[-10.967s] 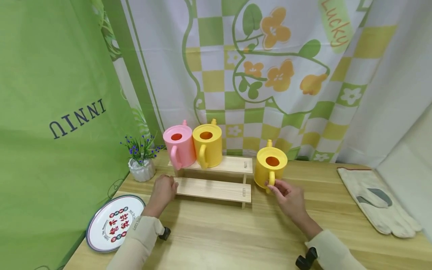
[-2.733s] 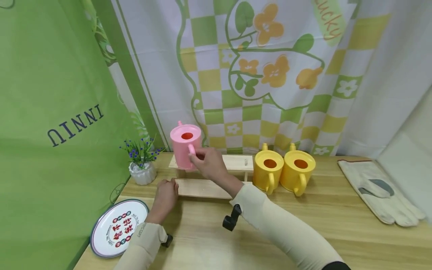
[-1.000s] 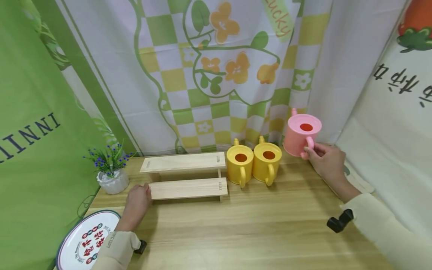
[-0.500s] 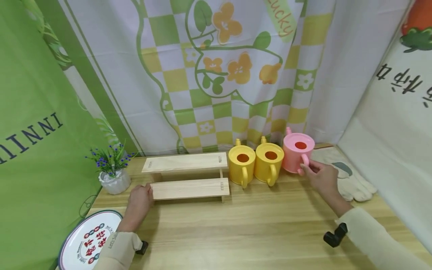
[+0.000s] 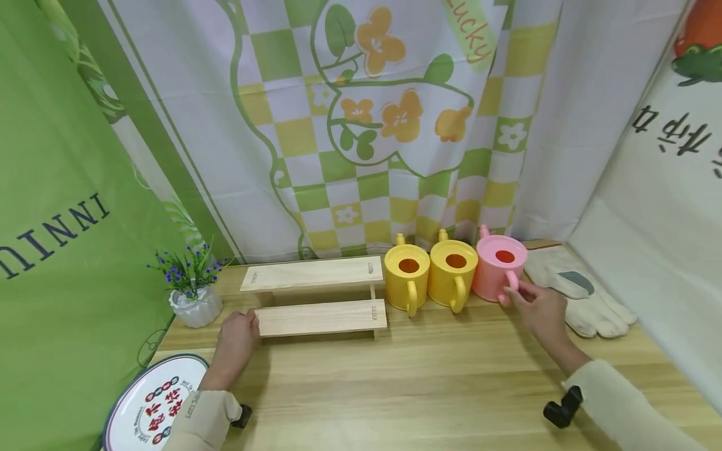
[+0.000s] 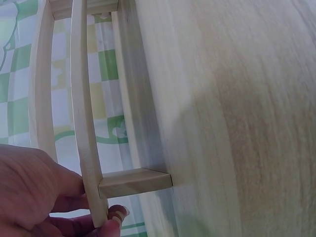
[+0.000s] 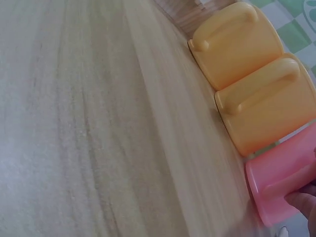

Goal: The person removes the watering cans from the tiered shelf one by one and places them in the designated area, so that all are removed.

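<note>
A pink watering can (image 5: 489, 275) stands upright on the table at the right end of a row. My right hand (image 5: 543, 312) pinches its handle near the lower end; in the right wrist view the pink can (image 7: 281, 165) rests base-down on the wood. Directly left of it are two yellow watering cans (image 5: 406, 289), handles towards me. Further left is a two-tier wooden rack (image 5: 318, 318) with bare boards. My left hand (image 5: 235, 341) grips the left end of its lower board, and in the left wrist view the fingers (image 6: 116, 219) wrap around that board's end.
A white pot of purple flowers (image 5: 196, 307) stands left of the rack. Nearer me lies a round white plate (image 5: 132, 401) with red lettering. A pair of work gloves (image 5: 598, 313) lies behind my right hand. Curtains (image 5: 350, 125) hang along the back.
The pink can and one yellow can have left the rack's top board for the table. Within the last second my right hand lowered the pink can beside the yellow ones. My left hand stayed.
</note>
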The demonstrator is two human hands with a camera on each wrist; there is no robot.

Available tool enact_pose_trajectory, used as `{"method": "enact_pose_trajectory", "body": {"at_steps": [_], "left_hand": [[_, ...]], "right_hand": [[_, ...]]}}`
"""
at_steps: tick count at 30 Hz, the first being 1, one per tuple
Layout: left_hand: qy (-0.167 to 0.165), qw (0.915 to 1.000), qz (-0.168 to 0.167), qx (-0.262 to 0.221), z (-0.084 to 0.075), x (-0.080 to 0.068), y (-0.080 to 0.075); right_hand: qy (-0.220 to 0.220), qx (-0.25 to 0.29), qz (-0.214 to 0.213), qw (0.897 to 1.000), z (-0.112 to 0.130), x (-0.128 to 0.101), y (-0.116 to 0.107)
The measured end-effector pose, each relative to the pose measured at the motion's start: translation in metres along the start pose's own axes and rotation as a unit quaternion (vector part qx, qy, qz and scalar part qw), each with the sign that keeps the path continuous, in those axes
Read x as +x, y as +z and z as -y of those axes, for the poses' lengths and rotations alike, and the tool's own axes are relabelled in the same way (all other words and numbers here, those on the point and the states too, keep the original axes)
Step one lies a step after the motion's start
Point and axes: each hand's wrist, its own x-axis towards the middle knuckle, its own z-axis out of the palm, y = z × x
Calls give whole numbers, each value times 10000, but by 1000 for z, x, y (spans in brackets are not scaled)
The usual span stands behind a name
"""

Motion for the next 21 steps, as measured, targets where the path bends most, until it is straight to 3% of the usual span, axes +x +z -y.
{"method": "enact_pose_trajectory", "body": {"at_steps": [10, 15, 18, 21], "left_hand": [[-82, 9999, 117, 89, 5, -3, -7], [-252, 9995, 141, 95, 10, -5, -9], [-224, 9995, 177, 133, 10, -5, -8], [-191, 9988, 425, 173, 9, -1, -8]], "right_hand": [[-105, -308, -61, 9995, 1, 0, 12], [8, -367, 318, 9988, 7, 2, 16], [287, -467, 593, 9967, 11, 3, 10], [338, -248, 544, 9976, 9, 5, -5]]}}
